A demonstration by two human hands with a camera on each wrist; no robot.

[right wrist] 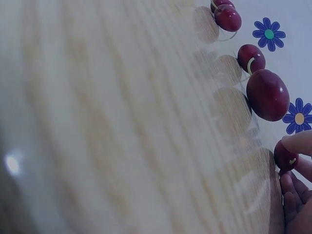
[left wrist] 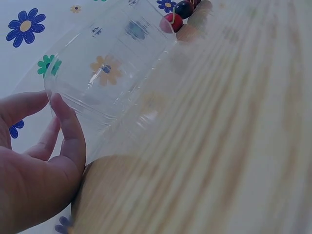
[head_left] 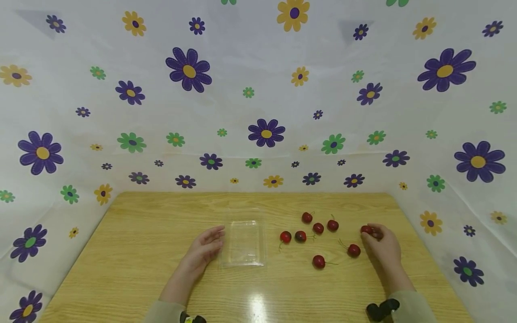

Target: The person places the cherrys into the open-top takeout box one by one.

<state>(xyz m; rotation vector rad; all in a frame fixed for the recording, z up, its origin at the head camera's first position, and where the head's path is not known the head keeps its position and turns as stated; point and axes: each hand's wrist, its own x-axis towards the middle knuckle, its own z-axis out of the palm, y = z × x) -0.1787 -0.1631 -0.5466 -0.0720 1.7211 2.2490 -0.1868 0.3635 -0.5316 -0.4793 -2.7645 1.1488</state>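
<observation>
A clear plastic box point(head_left: 244, 242) stands on the table, its rim held by the fingers of my left hand point(head_left: 207, 249). The left wrist view shows the left hand point(left wrist: 44, 156) with fingertips at the rim of the box point(left wrist: 107, 63). On the right, my right hand point(head_left: 383, 246) pinches a dark red cherry point(head_left: 366, 229). That cherry point(right wrist: 285, 156) appears low beside the tabletop in the right wrist view, a fingertip on its top. Closest to this hand lies another cherry point(head_left: 353, 250) with its stem. Parts of both hands' fingers are hidden in the head view.
Several more cherries lie between box and right hand, among them a front one point(head_left: 318, 262), a left one point(head_left: 285, 237) and a back one point(head_left: 307, 217). The wooden table point(head_left: 161, 220) meets a flowered white cloth point(head_left: 226, 103) at its back and sides.
</observation>
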